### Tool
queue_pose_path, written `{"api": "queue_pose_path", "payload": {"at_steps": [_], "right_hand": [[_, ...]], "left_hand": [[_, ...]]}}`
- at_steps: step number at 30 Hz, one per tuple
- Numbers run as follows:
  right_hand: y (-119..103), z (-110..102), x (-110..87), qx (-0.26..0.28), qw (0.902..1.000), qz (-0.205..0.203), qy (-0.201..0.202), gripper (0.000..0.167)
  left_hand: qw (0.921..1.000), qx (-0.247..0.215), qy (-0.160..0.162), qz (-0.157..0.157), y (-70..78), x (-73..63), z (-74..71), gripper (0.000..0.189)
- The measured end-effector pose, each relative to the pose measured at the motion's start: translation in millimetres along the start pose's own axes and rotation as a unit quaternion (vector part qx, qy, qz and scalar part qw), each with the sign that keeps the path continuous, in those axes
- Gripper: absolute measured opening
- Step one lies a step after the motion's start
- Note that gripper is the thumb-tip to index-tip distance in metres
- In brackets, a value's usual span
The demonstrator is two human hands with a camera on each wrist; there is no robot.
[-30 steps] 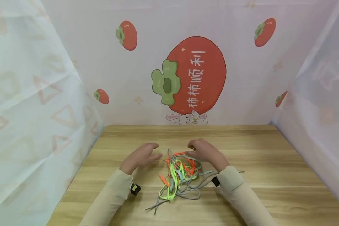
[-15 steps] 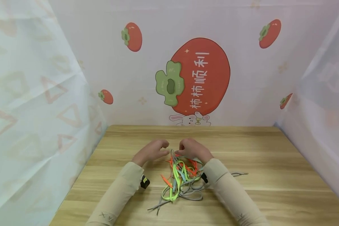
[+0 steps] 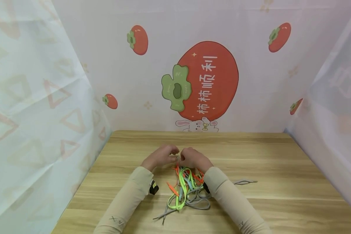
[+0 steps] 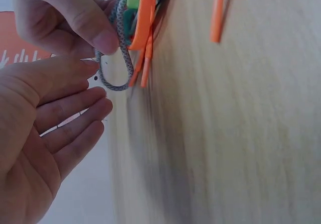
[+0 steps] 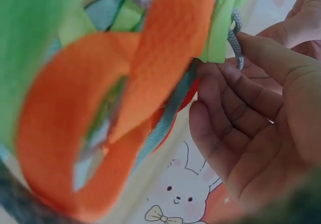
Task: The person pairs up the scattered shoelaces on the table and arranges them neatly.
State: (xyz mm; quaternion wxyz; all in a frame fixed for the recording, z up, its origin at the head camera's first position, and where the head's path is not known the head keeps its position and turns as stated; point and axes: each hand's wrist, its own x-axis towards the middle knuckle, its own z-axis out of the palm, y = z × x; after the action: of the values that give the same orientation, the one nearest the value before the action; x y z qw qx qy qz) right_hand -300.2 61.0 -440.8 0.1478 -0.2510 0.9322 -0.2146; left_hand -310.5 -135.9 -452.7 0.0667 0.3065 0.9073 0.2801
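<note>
A tangle of flat and round shoelaces lies on the wooden table beneath my hands. In it are a neon green lace point(image 3: 180, 182), an orange lace point(image 3: 172, 189), a grey lace point(image 4: 125, 63) and a blue-green lace point(image 5: 159, 126). My right hand point(image 3: 194, 159) pinches the grey lace between thumb and fingers at the far end of the pile, and a small loop sticks out beyond the fingertips. Close by on the left, my left hand point(image 3: 162, 156) has its fingers loosely bent. Its thumb tip is beside that loop; whether they touch I cannot tell.
The wooden table point(image 3: 128, 146) meets a white printed backdrop point(image 3: 152, 81) behind, with white sheets point(image 3: 41, 107) at the sides. Grey lace ends point(image 3: 245, 182) stretch to the right. A dark wrist camera point(image 3: 153, 188) sits on the left wrist.
Both hands have moved together above the far end of the laces. The right hand has come left to the grey loop and taken hold of it; the left hand has moved right beside it.
</note>
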Motion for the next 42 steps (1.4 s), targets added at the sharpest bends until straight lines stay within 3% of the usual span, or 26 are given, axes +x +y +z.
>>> {"api": "queue_pose_path", "payload": {"at_steps": [5,13,20,23,28,33,39,42], "right_hand": [[-0.7,-3.1,-1.1,-0.008,0.9999,-0.012,-0.002,0.035],[6.2,-10.6,-2.3,0.025,0.9967,-0.077,0.003,0.010],[11.1,-17.3,-3.2,0.094,0.9873,-0.126,-0.018,0.015],[12.4,-19.7,-4.9,0.143,0.9806,-0.131,-0.028,0.017],[14.5,-23.0,-9.2,0.219,0.9674,-0.119,-0.047,0.022],[17.3,-24.9,-11.0,0.283,0.9512,-0.101,-0.070,0.033],[23.1,-26.5,-13.1,0.330,0.9351,-0.097,-0.084,0.034],[28.6,-27.0,-15.0,0.344,0.9298,-0.099,-0.083,0.033]], "left_hand": [[1.0000,-0.008,0.001,0.003,-3.7,-0.2,2.3,0.034],[0.9960,-0.089,0.003,0.014,-12.5,1.8,8.8,0.022],[0.9808,-0.194,-0.010,0.013,-24.0,-2.8,9.7,0.017],[0.9657,-0.257,-0.033,0.009,-27.3,-8.0,6.6,0.019],[0.9295,-0.364,-0.059,-0.001,-32.0,-16.6,3.6,0.022],[0.9021,-0.429,-0.049,0.008,-35.6,-21.6,1.1,0.023],[0.8552,-0.517,-0.039,0.013,-37.3,-21.0,1.3,0.018],[0.8371,-0.546,-0.035,0.013,-37.5,-19.9,1.4,0.025]]}}
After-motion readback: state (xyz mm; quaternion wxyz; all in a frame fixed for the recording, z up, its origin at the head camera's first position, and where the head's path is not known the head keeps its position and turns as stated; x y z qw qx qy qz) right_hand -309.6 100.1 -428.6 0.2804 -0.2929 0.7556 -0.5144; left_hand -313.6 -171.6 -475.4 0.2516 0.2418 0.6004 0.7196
